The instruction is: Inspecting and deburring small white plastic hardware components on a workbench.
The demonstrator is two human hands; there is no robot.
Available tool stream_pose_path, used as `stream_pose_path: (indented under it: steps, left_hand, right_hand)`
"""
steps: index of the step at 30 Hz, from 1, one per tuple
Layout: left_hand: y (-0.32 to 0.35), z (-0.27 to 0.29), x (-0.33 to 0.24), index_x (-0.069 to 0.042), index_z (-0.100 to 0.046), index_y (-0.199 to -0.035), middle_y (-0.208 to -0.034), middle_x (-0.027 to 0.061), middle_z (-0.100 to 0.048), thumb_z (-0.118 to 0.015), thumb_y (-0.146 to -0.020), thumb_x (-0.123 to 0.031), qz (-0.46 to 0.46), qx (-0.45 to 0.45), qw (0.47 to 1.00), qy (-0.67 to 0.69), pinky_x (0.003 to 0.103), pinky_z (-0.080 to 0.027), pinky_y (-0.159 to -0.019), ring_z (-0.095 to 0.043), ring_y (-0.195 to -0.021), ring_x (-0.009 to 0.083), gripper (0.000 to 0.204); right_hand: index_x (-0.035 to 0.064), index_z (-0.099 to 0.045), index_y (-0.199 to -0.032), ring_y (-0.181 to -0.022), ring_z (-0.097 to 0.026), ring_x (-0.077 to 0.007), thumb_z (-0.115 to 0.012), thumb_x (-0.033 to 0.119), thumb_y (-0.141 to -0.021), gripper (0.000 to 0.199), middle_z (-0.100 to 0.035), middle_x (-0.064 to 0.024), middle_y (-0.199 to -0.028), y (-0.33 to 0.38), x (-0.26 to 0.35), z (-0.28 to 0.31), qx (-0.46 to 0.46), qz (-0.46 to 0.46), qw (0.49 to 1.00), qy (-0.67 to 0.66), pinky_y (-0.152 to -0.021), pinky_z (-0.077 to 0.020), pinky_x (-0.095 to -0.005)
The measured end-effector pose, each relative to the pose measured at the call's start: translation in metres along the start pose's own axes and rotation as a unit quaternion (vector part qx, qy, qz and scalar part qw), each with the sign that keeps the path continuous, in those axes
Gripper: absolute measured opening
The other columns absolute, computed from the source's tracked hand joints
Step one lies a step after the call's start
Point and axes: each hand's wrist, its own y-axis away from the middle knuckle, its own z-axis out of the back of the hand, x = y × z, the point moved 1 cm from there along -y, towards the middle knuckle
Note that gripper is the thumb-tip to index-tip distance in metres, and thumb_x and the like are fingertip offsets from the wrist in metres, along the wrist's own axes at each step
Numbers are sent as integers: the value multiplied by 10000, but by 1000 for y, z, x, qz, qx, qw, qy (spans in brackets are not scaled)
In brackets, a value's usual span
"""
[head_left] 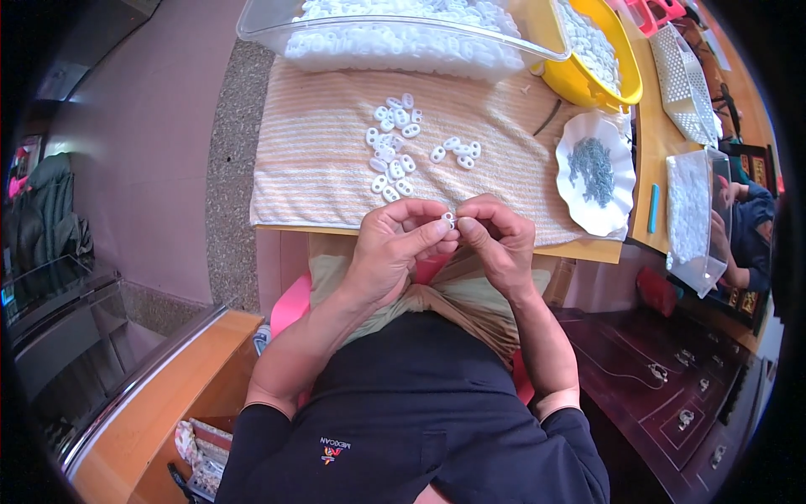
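Piece, small and white, sits between both hands, nearer the left hand, which pinches it; right hand fingertips draw together just beside it (I cannot tell their grip, or the long axis).

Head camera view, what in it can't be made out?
All in the head view:
Small white two-holed piece: partly covered by the left hand.
Anything the right hand may pinch: hidden by that hand itself.
Grey metal pieces: too small to tell screws from pins.
Clear plastic bin: far side cut off by the top edge.
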Motion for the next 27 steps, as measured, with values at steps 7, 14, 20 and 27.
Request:
stream_pose_path:
  steps: [7,14,20,27]
  left_hand:
    - [1,0,0,10,-613,-1046,-913,101,-688,-667,-877,-30,-1,-13,1000,-7,241,-571,-716,-679,-789,134,182]
    - [0,0,3,16,-620,-1044,-896,99,-691,-677,-874,-45,-11,-20,999,-29,236,-570,-710,-678,-773,128,190]
    - [2,3,6,9,-610,-1072,-906,102,-689,-643,-891,-23,-22,-20,998,-46,277,-585,-762,-688,-805,152,187]
    - [2,2,6,11,-618,-1057,-903,105,-689,-631,-895,-7,-28,-32,998,-43,269,-579,-758,-685,-806,152,164]
  right_hand:
    - [-31,-643,-986,-796,-568,-72,-627,28,-912,96,-617,-46,-938,0,3,-1,3,-5,1000,16,-692,-453,-199]
    - [-29,-644,-944,-786,-576,-100,-631,0,-888,64,-622,-64,-896,-1,2,-3,-4,9,998,57,-690,-459,-218]
    - [-21,-649,-919,-760,-587,-113,-633,1,-877,49,-629,-69,-867,0,2,-6,-13,11,998,64,-673,-468,-231]
    - [-20,-647,-917,-727,-566,-85,-630,19,-891,49,-623,-47,-858,1,-1,-7,-16,-10,999,46,-639,-455,-218]
